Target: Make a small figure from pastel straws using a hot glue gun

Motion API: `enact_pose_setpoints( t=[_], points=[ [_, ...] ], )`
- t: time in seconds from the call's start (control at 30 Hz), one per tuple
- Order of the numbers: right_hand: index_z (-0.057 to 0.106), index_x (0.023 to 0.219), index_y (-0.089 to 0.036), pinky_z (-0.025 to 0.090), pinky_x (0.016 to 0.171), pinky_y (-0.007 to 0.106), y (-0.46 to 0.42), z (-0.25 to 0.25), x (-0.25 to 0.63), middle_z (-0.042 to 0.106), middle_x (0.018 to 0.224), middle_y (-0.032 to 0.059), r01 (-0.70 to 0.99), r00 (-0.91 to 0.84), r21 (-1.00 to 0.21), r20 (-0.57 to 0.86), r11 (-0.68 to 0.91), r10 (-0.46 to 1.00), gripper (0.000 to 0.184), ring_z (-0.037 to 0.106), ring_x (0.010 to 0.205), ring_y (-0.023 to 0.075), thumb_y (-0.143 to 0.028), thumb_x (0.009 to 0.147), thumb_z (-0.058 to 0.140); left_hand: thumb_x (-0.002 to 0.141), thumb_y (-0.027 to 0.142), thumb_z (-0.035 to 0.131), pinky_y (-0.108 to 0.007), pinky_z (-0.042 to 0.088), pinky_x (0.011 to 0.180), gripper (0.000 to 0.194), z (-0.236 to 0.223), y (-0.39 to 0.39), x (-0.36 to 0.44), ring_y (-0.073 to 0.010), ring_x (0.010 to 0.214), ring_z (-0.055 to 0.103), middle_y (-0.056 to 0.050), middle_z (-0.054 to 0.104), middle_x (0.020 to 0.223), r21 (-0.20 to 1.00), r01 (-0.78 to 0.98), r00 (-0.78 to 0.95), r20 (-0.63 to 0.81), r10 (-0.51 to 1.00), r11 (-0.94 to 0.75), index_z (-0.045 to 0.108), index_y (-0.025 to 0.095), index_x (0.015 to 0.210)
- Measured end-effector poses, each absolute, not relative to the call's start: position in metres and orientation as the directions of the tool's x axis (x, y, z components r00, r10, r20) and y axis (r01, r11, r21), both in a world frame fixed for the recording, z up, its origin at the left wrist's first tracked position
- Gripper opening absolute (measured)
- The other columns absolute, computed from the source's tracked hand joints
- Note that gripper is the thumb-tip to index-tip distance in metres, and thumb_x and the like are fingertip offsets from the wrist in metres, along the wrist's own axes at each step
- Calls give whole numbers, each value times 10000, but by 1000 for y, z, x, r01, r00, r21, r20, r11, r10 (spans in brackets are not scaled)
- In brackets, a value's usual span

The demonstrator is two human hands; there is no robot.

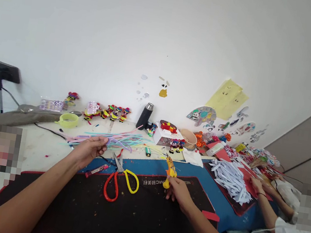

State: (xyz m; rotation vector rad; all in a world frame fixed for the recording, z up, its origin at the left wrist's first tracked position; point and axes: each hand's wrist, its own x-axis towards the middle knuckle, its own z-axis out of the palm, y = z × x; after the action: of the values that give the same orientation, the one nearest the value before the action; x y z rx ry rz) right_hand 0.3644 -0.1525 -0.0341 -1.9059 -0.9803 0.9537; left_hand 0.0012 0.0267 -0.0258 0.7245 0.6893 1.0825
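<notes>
Black mat (75,210): we are pinching a purple pipe cleaner (119,141), left hand (94,149); gripping a yellow glue gun (171,170), right hand (178,192); figurines (115,114) are standing assembled, pastel strips (134,140) lying loose.

Here we see a black flask (144,117) by the white wall (99,25), a roll of yellow-green tape (68,124) over to our left, yellow paper (223,99) stuck up on the right, and below it, we spot heaped white paper strips (231,179)!

Clock positions about the view's centre: left hand (93,149), eight, holding a lilac strip (118,141); right hand (178,192), five, gripping a yellow tool (170,170); scissors (116,176), seven.
</notes>
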Motion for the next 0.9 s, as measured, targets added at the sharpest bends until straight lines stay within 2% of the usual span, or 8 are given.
enact_pose_setpoints(
  t=[0.17,0.3,0.37,0.5,0.6,0.67,0.8,0.9],
  points=[
    [640,859,-154,345,370,179,-152,-32,345,736,716,71,129,315,-933,-283,-336,906,427,673,483,142,-581,870,642,709,153,873,-161,469,462,179,-27,27,1,-97,511,578,-8,615,605,755,-565,323,-168,931,332,698,123,739],
    [653,880,-155,263,344,168,-150,-32,325,708,691,47,-5,252,-947,-313,-322,916,466,626,442,120,-617,829,692,738,101,839,-144,460,433,175,-26,29,0,-87,507,573,4,600,615,651,-663,322,-199,926,370,667,132,742],
    [649,874,-151,229,344,165,-148,-28,312,697,674,42,-49,177,-945,-328,-325,928,511,610,430,114,-653,806,712,748,98,835,-135,441,417,181,-26,29,0,-80,513,567,11,586,626,636,-681,315,-193,929,363,657,129,737],
    [644,864,-152,224,366,174,-145,1,290,667,623,20,-114,76,-950,-300,-291,951,544,598,421,121,-668,753,776,745,83,840,-133,431,410,189,-23,28,-2,-74,514,551,17,563,639,603,-712,311,-188,931,360,656,124,752],
    [651,900,-168,236,379,192,-144,25,277,684,658,31,-186,25,-962,-208,-200,978,507,606,434,135,-642,777,780,771,73,818,-97,407,426,183,-18,29,-8,-47,552,538,13,589,720,555,-776,267,-141,953,300,645,134,777],
    [649,896,-178,214,358,196,-143,31,268,684,665,35,-277,-19,-949,-150,-149,988,530,594,414,138,-683,777,762,799,69,793,-79,392,430,177,-15,30,-12,-32,553,517,21,585,737,528,-806,238,-123,963,267,634,146,783],
    [672,900,-168,255,331,198,-135,20,243,600,533,-16,-411,-128,-901,-96,-141,987,545,466,310,92,-707,827,707,821,65,774,-78,389,415,174,-14,30,-13,-32,530,507,17,579,718,519,-808,237,-147,960,279,627,143,769],
    [676,885,-152,247,319,184,-125,6,223,576,486,-25,-388,-190,-903,-117,-184,975,510,448,302,85,-662,877,688,822,66,777,-80,389,408,173,-16,31,-11,-33,525,511,15,586,715,522,-801,244,-159,957,292,631,141,768]
  ],
)
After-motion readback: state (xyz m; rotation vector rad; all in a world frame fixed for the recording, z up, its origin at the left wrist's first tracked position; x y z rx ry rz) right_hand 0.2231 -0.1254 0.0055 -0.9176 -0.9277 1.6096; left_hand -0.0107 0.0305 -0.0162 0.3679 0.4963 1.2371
